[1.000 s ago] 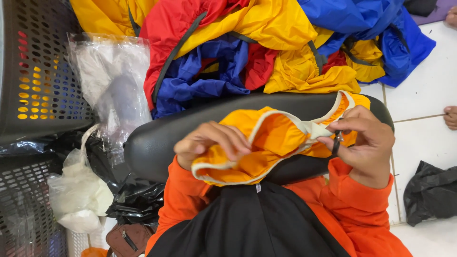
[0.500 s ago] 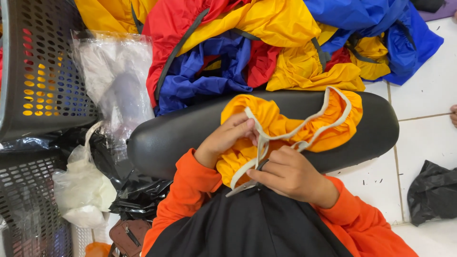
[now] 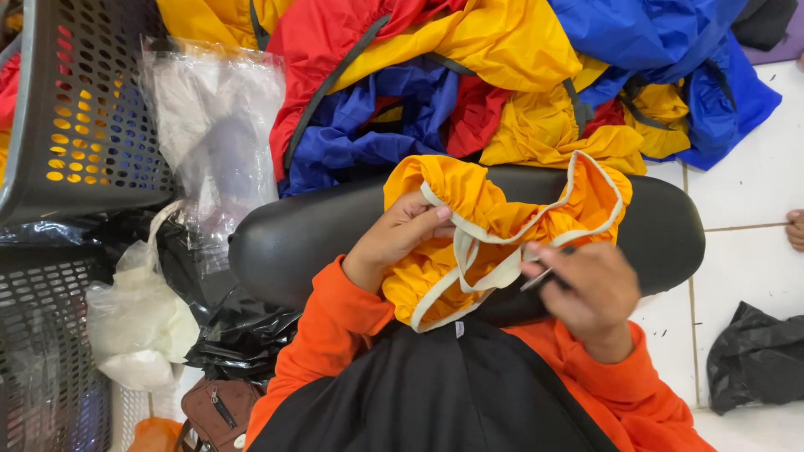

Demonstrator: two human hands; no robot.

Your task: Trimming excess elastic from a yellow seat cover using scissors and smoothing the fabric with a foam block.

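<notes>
A grey basket [image 3: 75, 109] stands at far left, a clear bag [image 3: 213, 125] beside it. On the black cushion [image 3: 310, 238], the left hand [image 3: 398, 238] grips a yellow garment [image 3: 486, 226] with cream trim. The right hand [image 3: 590, 289] pinches a small tool [image 3: 544, 272] against the trim. Coloured fabric [image 3: 469, 75] is heaped behind the cushion.

A crumpled clear plastic bag [image 3: 213, 125] lies at the far left, leaning against the dark perforated basket [image 3: 79, 117]. Nearer, on the left, a milky white plastic bag [image 3: 138, 322] with a loop handle sits bunched, touching a black plastic bag [image 3: 230, 335] just right of it. Another black plastic bag [image 3: 754, 356] lies crumpled on the white tiled floor [image 3: 737, 201] at the near right.
</notes>
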